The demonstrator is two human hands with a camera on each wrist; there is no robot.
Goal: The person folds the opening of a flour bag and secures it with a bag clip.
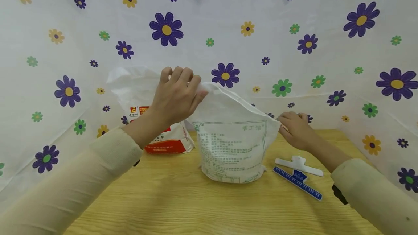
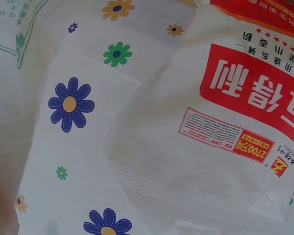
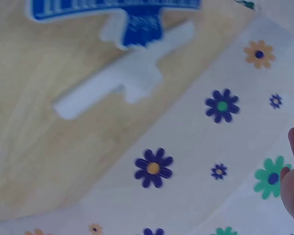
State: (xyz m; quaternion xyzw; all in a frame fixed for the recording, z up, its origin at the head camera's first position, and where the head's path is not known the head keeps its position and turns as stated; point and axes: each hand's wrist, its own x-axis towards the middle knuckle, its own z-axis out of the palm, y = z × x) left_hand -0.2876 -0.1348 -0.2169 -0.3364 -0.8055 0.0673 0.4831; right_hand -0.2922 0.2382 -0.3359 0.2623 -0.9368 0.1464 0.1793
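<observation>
I can see the bag (image 1: 232,151) standing up on the table (image 1: 183,206), with 2 hands at its top edge. The left hand (image 1: 177,95) is at the bag's top left, with its fingers bent over the edge, so that grip looks clamped on the bag. The right hand (image 1: 295,128) pinches the bag's top right corner. The long top edge runs from 1 grip to the other and slopes down to the right, so the left grip is higher. That slope seems to matter most for moving the bag's top, and the bag's body is below both grips. To the right of the bag lie 2 clips: a white clip (image 1: 298,162) and, nearer the person, a blue clip (image 1: 297,182), which points away from the bag. The right hand is nearer to both. A red bag (image 1: 166,146) is left of the bag, partly behind the left arm.
</observation>
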